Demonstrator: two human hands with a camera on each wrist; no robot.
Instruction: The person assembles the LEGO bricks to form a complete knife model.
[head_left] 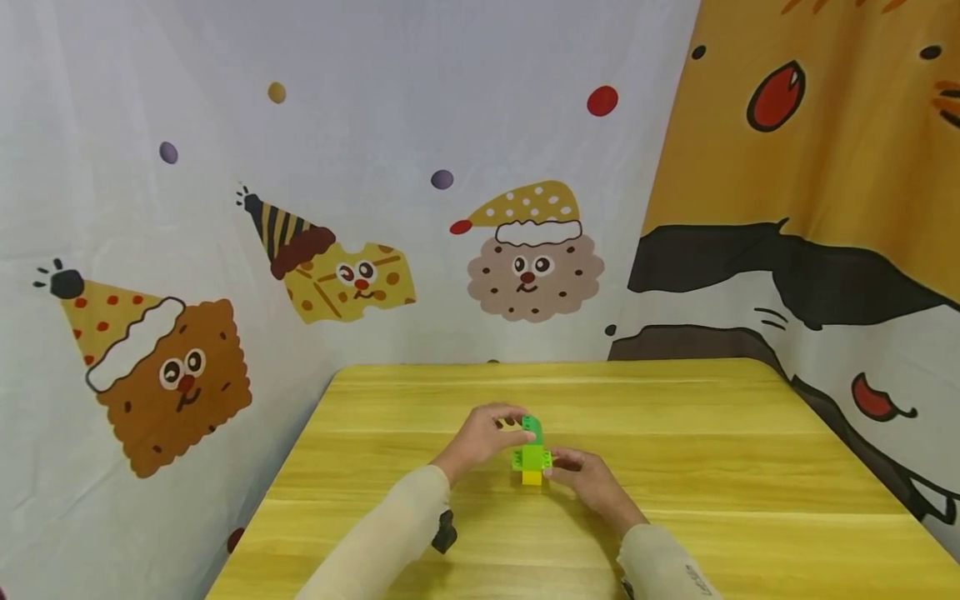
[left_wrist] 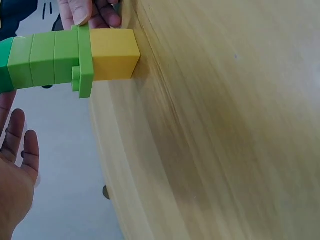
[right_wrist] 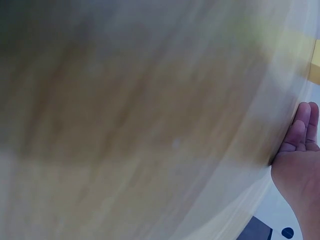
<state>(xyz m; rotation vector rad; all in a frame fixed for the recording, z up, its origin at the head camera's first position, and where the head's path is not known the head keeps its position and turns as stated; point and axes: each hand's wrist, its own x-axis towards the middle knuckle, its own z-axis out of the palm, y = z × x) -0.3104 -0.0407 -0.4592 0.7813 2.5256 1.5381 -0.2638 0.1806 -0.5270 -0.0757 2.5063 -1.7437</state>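
Observation:
A small tower of toy building blocks stands upright on the wooden table. Its base is a yellow block (left_wrist: 115, 54), topped by a wider light green studded plate (left_wrist: 86, 62). Light green blocks (left_wrist: 42, 59) rise above that, with a darker green block (head_left: 532, 428) at the top. My left hand (head_left: 480, 437) pinches the top block between thumb and index finger, the other fingers spread apart. From the right, my right hand (head_left: 594, 485) grips the end of the plate, its thumb at the edge. Part of the right fingers is hidden behind the tower.
The wooden table (head_left: 705, 442) reaches back to a wall cloth (head_left: 420, 333) printed with cartoon snacks. Beneath my left sleeve (head_left: 390, 533) a black object (head_left: 445, 533) shows, partly hidden. My right sleeve (head_left: 663, 562) lies over the table's near part.

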